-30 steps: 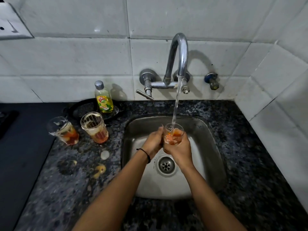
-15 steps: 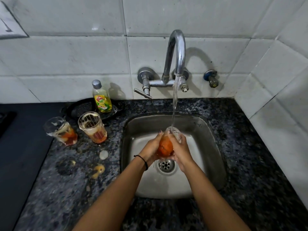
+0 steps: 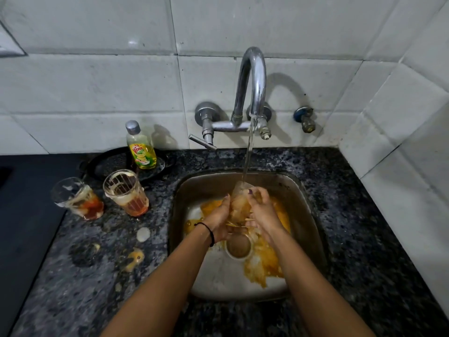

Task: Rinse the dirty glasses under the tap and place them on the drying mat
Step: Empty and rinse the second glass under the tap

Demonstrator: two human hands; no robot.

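White-tiled wall (image 3: 97, 81), speckled granite counter (image 3: 364, 227), steel sink (image 3: 308, 215): I'm watching one glass get rinsed under the running tap (image 3: 252, 76).

A dark surface (image 3: 24, 203) at the counter's left edge is likely the drying mat. Over the sink's middle, my left hand (image 3: 218, 220) and right hand (image 3: 263, 212) wrap the glass (image 3: 239, 203) from either flank, equally near. Its long axis slopes from the stream toward the drain, spilling orange dregs. Off the sink's left rim stand a smeared glass (image 3: 77, 198) and a ribbed glass (image 3: 126, 193); behind them, a yellow bottle (image 3: 142, 147) reads "Vim".

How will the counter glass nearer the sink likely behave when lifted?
The glass is probably slippery: residue streaks its walls. Orange liquid sits low, so it should stay steady. It may chip against the granite counter.
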